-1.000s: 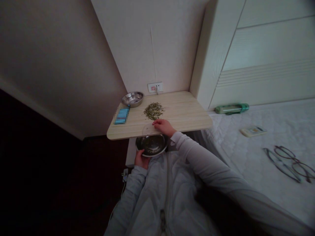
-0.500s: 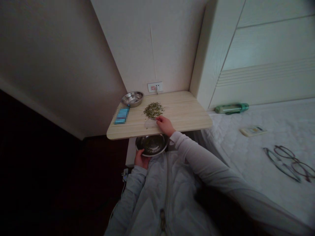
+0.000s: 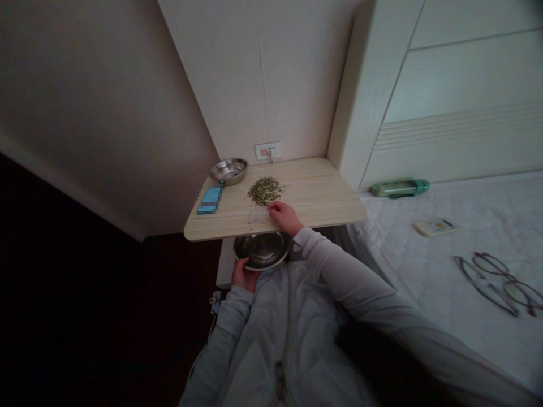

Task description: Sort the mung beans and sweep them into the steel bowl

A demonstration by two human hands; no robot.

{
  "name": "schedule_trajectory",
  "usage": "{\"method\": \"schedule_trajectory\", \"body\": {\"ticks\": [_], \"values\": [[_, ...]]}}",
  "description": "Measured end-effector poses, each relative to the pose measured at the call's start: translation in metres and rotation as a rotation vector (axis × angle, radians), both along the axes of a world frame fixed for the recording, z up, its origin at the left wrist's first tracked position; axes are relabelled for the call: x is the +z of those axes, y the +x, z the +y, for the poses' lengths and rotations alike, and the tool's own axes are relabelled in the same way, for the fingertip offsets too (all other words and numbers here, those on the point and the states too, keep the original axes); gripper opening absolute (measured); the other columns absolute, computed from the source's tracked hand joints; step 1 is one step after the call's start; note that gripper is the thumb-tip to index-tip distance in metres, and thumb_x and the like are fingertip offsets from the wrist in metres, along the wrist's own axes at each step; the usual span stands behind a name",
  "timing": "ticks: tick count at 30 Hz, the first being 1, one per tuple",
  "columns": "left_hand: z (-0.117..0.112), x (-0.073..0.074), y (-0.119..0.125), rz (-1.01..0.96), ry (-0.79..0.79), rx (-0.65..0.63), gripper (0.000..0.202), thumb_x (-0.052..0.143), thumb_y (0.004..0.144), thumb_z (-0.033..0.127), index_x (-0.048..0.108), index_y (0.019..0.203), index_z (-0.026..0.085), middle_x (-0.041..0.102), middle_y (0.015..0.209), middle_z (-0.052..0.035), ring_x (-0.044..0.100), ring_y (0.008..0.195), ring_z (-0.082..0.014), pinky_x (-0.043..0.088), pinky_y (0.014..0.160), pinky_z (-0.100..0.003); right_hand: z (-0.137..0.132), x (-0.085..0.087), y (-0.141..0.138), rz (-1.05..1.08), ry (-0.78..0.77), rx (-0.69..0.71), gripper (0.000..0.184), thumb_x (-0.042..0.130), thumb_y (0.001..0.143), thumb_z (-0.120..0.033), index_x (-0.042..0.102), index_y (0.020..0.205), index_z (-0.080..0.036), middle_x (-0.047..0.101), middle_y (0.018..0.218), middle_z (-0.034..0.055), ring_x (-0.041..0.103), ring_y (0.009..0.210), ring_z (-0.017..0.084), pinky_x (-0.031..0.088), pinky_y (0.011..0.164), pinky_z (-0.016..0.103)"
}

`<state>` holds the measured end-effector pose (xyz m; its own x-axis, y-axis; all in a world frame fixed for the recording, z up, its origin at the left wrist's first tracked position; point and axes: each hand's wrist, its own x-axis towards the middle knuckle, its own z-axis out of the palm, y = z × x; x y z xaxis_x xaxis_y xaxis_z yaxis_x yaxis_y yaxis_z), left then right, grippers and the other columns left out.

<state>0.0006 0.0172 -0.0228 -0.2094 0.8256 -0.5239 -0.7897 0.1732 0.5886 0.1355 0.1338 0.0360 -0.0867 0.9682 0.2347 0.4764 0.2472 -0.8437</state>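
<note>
From the head we're peering forward and down, close above a grey zipped cloth jacket (image 3: 261,345), pale round-cornered wooden tabletop (image 3: 320,195) mid-frame.

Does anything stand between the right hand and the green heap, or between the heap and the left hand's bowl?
Nothing visible separates the right hand from the heap. Between heap and bowl, held by the left hand, are the clear sheet in the right fingers and the tabletop's near edge.
</note>
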Motion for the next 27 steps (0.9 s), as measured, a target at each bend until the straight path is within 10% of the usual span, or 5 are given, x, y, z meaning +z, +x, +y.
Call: {"method": "schedule_trajectory", "body": {"ticks": [27], "values": [[-0.0011, -0.0007, 0.0007, 0.015, 0.029, 0.017, 0.035, 0.047, 0.062, 0.009, 0.056, 0.094, 0.020, 0.063, 0.078, -0.0028, 0.057, 0.075, -0.0164, 0.047, 0.063, -0.029, 0.0042, -0.0055, 0.0003, -0.027, 0.015, 0.051, 0.022, 0.044, 0.067, -0.021, 0.059, 0.083, -0.017, 0.058, 0.066, -0.0010, 0.049, 0.062, 0.011, 0.037, 0.061, 0.022]]}}
